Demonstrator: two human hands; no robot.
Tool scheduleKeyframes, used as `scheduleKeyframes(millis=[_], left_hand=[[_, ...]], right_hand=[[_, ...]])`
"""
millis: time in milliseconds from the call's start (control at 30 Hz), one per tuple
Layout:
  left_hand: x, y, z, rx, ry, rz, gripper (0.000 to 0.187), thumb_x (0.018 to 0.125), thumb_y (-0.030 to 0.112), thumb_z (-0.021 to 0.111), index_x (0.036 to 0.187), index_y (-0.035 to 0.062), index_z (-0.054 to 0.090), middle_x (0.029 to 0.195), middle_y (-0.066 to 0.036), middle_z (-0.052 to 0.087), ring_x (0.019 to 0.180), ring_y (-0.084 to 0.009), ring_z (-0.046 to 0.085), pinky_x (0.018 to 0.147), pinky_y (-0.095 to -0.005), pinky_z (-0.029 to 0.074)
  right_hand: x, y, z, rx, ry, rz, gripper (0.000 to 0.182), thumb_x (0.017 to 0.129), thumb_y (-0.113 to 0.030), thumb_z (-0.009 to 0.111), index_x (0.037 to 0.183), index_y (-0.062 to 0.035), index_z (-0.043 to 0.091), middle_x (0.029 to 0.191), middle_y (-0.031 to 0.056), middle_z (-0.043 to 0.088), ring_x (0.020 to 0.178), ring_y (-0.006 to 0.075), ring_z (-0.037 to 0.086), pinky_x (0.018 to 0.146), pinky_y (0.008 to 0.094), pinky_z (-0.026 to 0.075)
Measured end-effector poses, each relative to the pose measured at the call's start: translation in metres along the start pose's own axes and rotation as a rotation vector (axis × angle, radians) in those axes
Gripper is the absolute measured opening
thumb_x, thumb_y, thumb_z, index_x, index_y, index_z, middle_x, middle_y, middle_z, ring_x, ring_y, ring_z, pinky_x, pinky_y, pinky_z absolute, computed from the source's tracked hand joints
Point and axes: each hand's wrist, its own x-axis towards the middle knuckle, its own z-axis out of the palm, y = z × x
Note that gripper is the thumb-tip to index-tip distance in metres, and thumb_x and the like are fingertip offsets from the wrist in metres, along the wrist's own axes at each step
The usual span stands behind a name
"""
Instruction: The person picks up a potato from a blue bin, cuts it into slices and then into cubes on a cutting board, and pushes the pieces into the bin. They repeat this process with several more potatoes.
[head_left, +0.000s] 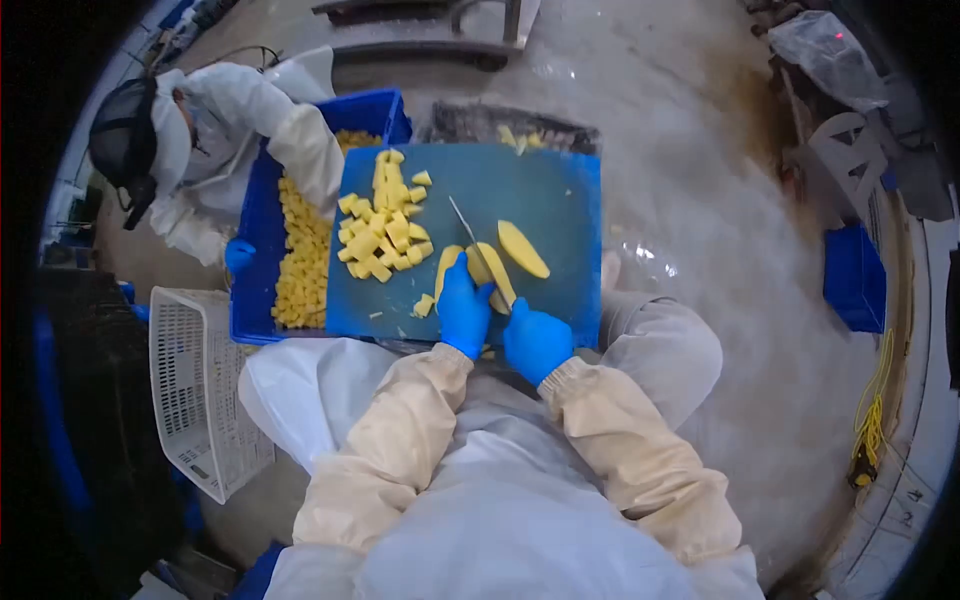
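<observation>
**Holding knife (464, 222) across yellow pieces (496, 272)**

Closing the right hand (537, 338) around the knife handle, steadying the yellow pieces on the board (560, 190) with the left hand (465, 312). Working between a long slice (524, 250) just right of the grip and small cubes (370, 240) to the left. Sharing space farther left with a blue crate (262, 200), partly blocked from view by a co-worker's sleeve (308, 150).

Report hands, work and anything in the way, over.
Right hand gripping knife, blade at yellow piece. Left hand against the work. Cut chunks heaped left on board; loose slice lies right of blade.
</observation>
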Motion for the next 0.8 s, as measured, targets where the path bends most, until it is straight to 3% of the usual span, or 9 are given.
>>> scheduleKeyframes(millis=[67, 200, 300, 333, 400, 567, 700, 767, 800], left_hand=[[0.003, -0.007, 0.004, -0.035, 0.085, 0.124, 0.06, 0.074, 0.012, 0.064, 0.126, -0.0038, 0.038, 0.11, -0.021, 0.052, 0.094, -0.0333, 0.054, 0.081, -0.0376, 0.044], [-0.004, -0.002, -0.013, -0.077, -0.041, 0.011, 0.056, 0.075, 0.009, 0.062, 0.125, -0.0009, 0.04, 0.108, -0.019, 0.052, 0.096, -0.0312, 0.054, 0.08, -0.0384, 0.045], [0.0, 0.019, -0.043, 0.554, -0.114, 0.55, 0.048, 0.071, 0.009, 0.06, 0.118, 0.0051, 0.049, 0.114, -0.012, 0.051, 0.106, -0.0307, 0.049, 0.086, -0.0375, 0.043], [0.006, 0.023, -0.047, 0.557, -0.111, 0.552, 0.048, 0.071, 0.009, 0.06, 0.118, 0.0051, 0.049, 0.114, -0.012, 0.051, 0.106, -0.0307, 0.049, 0.086, -0.0375, 0.043], [0.02, 0.031, -0.051, 0.811, -0.22, 1.041, 0.043, 0.073, 0.012, 0.057, 0.115, 0.0092, 0.052, 0.114, -0.008, 0.051, 0.112, -0.0296, 0.046, 0.09, -0.0426, 0.039], [0.053, 0.028, -0.042, 0.947, -0.48, 1.198, 0.034, 0.077, 0.015, 0.052, 0.111, 0.0124, 0.057, 0.112, -0.005, 0.052, 0.112, -0.0279, 0.046, 0.094, -0.0456, 0.035], [0.066, 0.023, -0.046, 0.934, -0.334, 1.279, 0.031, 0.079, 0.018, 0.051, 0.108, 0.0133, 0.058, 0.109, -0.005, 0.054, 0.107, -0.0268, 0.048, 0.091, -0.0465, 0.036], [0.061, 0.04, -0.049, 0.862, -0.398, 1.182, 0.029, 0.078, 0.02, 0.052, 0.105, 0.013, 0.06, 0.105, -0.006, 0.056, 0.103, -0.0272, 0.05, 0.087, -0.0454, 0.038], [0.063, 0.052, -0.052, 0.79, -0.448, 1.095, 0.028, 0.078, 0.023, 0.053, 0.103, 0.0127, 0.061, 0.1, -0.007, 0.058, 0.099, -0.0275, 0.053, 0.084, -0.0444, 0.04]], right_hand=[[-0.002, 0.001, 0.001, -0.024, 0.042, -0.006, 0.017, 0.077, -0.015, 0.052, 0.087, -0.0019, 0.05, 0.058, 0.0167, 0.059, 0.051, 0.0333, 0.059, 0.047, 0.0447, 0.046], [-0.025, 0.017, -0.013, 0.088, 0.108, -0.014, 0.014, 0.082, -0.019, 0.05, 0.083, -0.0053, 0.049, 0.061, 0.0173, 0.059, 0.054, 0.0343, 0.059, 0.047, 0.0451, 0.045], [-0.047, 0.023, -0.035, 0.287, 0.335, 0.005, 0.014, 0.082, -0.018, 0.052, 0.083, -0.0042, 0.049, 0.058, 0.0197, 0.055, 0.053, 0.0384, 0.056, 0.047, 0.0474, 0.042], [-0.051, 0.029, -0.036, 0.289, 0.338, 0.002, 0.014, 0.082, -0.018, 0.052, 0.083, -0.0042, 0.049, 0.058, 0.0197, 0.055, 0.053, 0.0384, 0.056, 0.047, 0.0474, 0.042], [-0.057, 0.042, -0.034, 0.333, 0.382, 0.105, 0.014, 0.082, -0.018, 0.052, 0.084, -0.0047, 0.05, 0.058, 0.0194, 0.055, 0.053, 0.0377, 0.056, 0.048, 0.0472, 0.042], [-0.062, 0.067, -0.024, 0.316, 0.383, 0.214, 0.025, 0.082, -0.022, 0.052, 0.1, -0.0055, 0.053, 0.06, 0.0181, 0.057, 0.055, 0.037, 0.057, 0.05, 0.0475, 0.043], [-0.061, 0.078, -0.019, 0.35, 0.32, 0.245, 0.022, 0.081, -0.022, 0.052, 0.098, -0.0076, 0.054, 0.066, 0.0195, 0.059, 0.06, 0.0377, 0.058, 0.054, 0.0483, 0.043], [-0.061, 0.084, -0.015, 0.248, 0.278, 0.265, 0.025, 0.081, -0.024, 0.052, 0.102, -0.0095, 0.055, 0.069, 0.0211, 0.059, 0.063, 0.0388, 0.058, 0.055, 0.0485, 0.044], [-0.06, 0.08, -0.02, 0.295, 0.306, 0.244, 0.019, 0.081, -0.021, 0.053, 0.093, -0.0062, 0.055, 0.068, 0.0205, 0.059, 0.062, 0.0378, 0.058, 0.054, 0.046, 0.043]])
